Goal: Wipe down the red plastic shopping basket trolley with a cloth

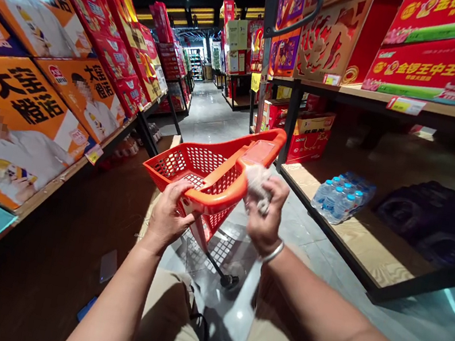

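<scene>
A red plastic shopping basket (214,201) with perforated walls is tilted in front of me, between the shelves. At its near left side, my left hand (172,208) is closed round the rim below the handle. My right hand (268,209) grips a crumpled whitish cloth (257,180), which touches the basket's right edge. Fingers of that hand are bunched over the cloth and partly hidden by it. Under the basket, a black caster wheel (229,280) shows near the floor.
Orange cartons (13,117) fill the left shelf. On the lower right shelf (372,241) sits a pack of bottled water (339,196), with red boxes (436,69) above. A dark upright pole (264,54) stands behind the basket. The grey tiled aisle (212,107) runs ahead.
</scene>
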The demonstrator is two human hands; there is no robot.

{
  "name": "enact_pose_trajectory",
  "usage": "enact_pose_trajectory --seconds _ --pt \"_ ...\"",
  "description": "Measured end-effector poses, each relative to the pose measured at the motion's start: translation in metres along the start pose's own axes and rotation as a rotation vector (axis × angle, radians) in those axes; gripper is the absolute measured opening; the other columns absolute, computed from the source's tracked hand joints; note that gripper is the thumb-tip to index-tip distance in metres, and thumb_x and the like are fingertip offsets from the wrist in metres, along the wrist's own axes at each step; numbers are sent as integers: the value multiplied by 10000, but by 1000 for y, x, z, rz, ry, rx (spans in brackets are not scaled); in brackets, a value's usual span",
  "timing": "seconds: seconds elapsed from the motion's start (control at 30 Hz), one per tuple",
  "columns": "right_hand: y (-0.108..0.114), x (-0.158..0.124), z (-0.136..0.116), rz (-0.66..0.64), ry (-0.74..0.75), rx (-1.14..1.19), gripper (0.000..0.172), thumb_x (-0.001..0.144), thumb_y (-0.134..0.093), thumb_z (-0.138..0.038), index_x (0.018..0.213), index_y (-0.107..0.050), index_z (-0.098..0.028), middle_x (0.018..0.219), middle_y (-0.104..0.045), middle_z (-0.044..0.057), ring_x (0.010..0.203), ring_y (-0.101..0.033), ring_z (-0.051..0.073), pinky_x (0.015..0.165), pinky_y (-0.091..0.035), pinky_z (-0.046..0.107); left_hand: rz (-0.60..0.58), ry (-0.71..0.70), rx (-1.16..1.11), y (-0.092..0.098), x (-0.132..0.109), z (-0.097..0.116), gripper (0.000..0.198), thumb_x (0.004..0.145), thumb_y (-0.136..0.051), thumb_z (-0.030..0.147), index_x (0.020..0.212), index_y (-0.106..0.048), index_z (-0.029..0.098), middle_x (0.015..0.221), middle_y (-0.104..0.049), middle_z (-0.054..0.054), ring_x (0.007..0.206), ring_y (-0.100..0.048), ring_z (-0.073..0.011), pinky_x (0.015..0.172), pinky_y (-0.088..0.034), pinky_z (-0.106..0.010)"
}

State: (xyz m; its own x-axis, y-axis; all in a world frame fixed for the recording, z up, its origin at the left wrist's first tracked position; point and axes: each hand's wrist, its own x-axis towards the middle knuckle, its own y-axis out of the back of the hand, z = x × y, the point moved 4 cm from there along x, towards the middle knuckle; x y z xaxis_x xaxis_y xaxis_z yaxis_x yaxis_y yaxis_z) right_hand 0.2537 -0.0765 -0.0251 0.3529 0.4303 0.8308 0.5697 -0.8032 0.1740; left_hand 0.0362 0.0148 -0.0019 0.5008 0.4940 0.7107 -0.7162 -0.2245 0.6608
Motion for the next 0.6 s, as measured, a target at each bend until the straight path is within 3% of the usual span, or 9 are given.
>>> enact_pose_trajectory --seconds 0.07,0.13,0.2,0.27,0.37,0.5,0.6 --pt "1 -32 -33 48 113 1 584 828 -595 -222 1382 -459 -343 1297 -482 117 1273 -495 315 1069 -494 553 1 1 -4 1 0 -1 525 796 -723 263 1290 -554 220 1298 -629 -108 1226 -627 -265 1066 -522 -426" --pt "-3 -54 -61 -43 350 -35 505 822 -657 -250 1276 -554 -445 1254 -556 36 1242 -521 282 1093 -502 502 3 0 -21 2 0 -1 513 815 -717 299 1296 -553 228 1309 -630 -102 1226 -632 -261 1062 -527 -420" --pt "-8 -63 -72 -141 507 -121 421 816 -708 -264 1152 -629 -505 1167 -627 -31 1189 -552 252 1084 -522 431 1 -1 -39 4 -1 -1 500 835 -708 323 1301 -552 230 1316 -631 -99 1225 -639 -254 1058 -532 -408" --pt "-5 -60 -69 -129 518 -190 344 817 -731 -295 1083 -663 -502 1089 -657 -36 1120 -580 256 1025 -557 425 -12 -7 -42 6 -1 1 498 829 -714 317 1293 -559 226 1312 -636 -100 1226 -642 -251 1060 -534 -396" --pt "14 -43 -55 2 469 -146 335 820 -722 -284 1092 -647 -464 1054 -630 16 1069 -575 288 936 -576 489 -46 -13 -25 11 -3 3 500 796 -715 263 1275 -577 221 1311 -640 -99 1235 -641 -251 1078 -524 -388" --pt "38 -12 -28 126 352 -119 487 826 -627 -176 1266 -559 -374 1178 -533 78 1169 -501 317 1017 -499 574 -76 10 -24 18 -7 -2 492 787 -717 267 1261 -595 222 1300 -649 -99 1248 -633 -260 1085 -518 -409" --pt "43 17 -4 133 281 -123 484 854 -606 -191 1303 -519 -348 1243 -509 90 1198 -496 311 1029 -474 563 -85 35 -77 22 -11 -13 481 792 -719 298 1253 -603 229 1303 -648 -104 1254 -628 -264 1088 -512 -430"
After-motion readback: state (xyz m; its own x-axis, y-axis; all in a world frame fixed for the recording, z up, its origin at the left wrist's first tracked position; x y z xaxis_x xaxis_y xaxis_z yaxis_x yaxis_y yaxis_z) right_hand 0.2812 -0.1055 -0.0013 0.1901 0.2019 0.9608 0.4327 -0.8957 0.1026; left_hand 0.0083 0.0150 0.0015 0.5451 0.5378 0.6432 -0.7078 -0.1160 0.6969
